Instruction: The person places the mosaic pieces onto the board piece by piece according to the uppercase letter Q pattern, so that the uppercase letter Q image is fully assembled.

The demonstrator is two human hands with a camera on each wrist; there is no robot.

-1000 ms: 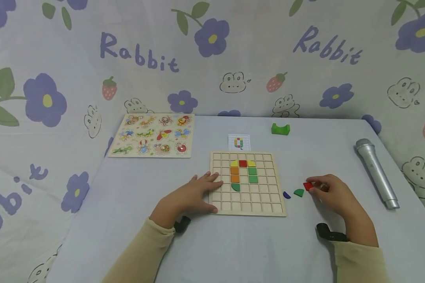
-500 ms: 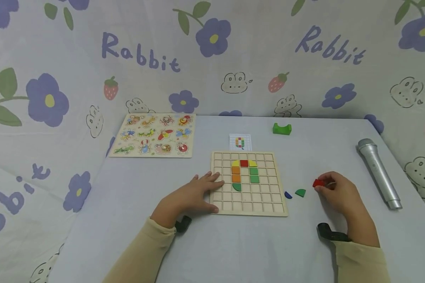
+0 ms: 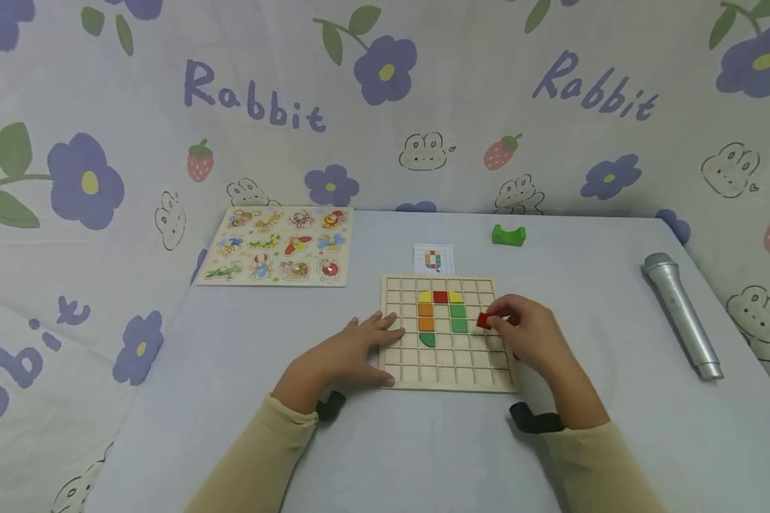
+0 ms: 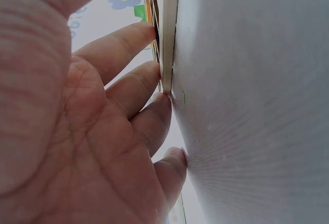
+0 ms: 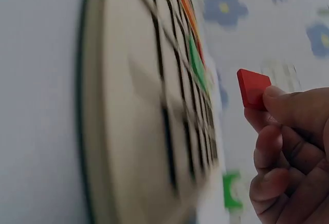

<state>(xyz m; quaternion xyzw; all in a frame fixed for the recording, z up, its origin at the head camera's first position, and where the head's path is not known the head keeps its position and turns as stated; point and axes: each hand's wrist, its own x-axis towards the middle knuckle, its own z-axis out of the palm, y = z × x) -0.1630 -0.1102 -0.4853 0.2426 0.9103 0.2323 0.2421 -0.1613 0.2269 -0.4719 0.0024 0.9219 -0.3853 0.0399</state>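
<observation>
A wooden grid board (image 3: 449, 372) lies flat in the middle of the table. Yellow, red, orange and green tiles form an arch on it, with a green quarter-round tile (image 3: 427, 340) at the lower left of the arch. My left hand (image 3: 346, 360) rests on the board's left edge, fingers spread; in the left wrist view, fingertips (image 4: 146, 31) touch the rim. Over the right part of the board, my right hand (image 3: 534, 340) pinches a red square tile (image 5: 253, 88) between thumb and finger, held above the surface. That hand hides the table just right of the board.
A small pattern card (image 3: 433, 259) lies behind the board. Farther back stands a green notched block (image 3: 508, 235). An insect picture puzzle (image 3: 276, 246) is at the back left, and a silver microphone (image 3: 683, 317) lies on the right.
My right hand first drew the red tile slightly right, off the table, then carried it left over the board. My left hand has stayed on the board's edge.
</observation>
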